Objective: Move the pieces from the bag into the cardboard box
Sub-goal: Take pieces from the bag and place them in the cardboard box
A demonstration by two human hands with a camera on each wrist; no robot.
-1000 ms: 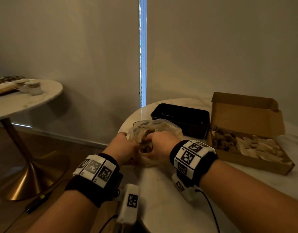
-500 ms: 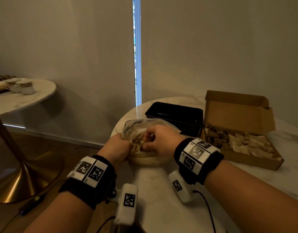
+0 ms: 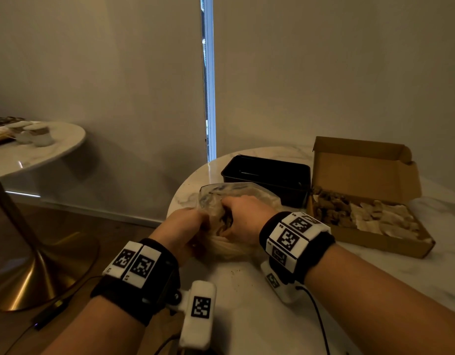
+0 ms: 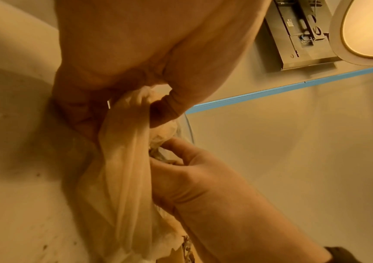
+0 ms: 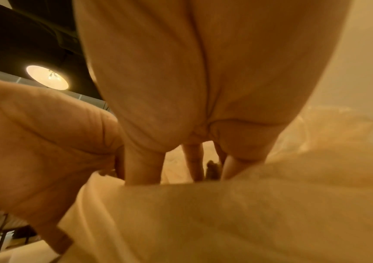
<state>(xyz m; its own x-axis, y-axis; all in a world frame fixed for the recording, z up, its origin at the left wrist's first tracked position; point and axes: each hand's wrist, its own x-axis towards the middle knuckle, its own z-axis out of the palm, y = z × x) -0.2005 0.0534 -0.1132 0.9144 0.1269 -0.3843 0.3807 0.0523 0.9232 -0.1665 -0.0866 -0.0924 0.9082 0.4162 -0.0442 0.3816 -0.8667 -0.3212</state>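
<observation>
A: Round marble table [image 3: 247, 311] by a plain wall, thin strip of window light between the blinds. 2nd marble table [image 3: 42, 155] off to the left w/ small jars on it.

B: Where's the bag?

A: Bag [image 3: 236, 198], clear plastic, sits near the table's left edge, just in front of a black tray [image 3: 270, 175]. Left hand [image 3: 180, 229] has fingers curled tight round a bunched fold of the bag's edge; wrist cam shows plastic squeezed between thumb & fingers.

B: Right one?

A: Right hand [image 3: 244, 216] is dipped into the bag's mouth, fingers [image 5: 142, 163] pointing down inside. A dark piece [image 5: 212, 170] sits between the fingertips, but can't tell if they've actually got hold of it. Too blurry.

B: And the box?

A: Cardboard box [image 3: 370, 242], lid up, right of the tray, apart from the bag. Pieces [image 3: 362, 211] already in it: dark ones on the left, pale ones on the right. Few crumbs on the marble near the bag.
</observation>
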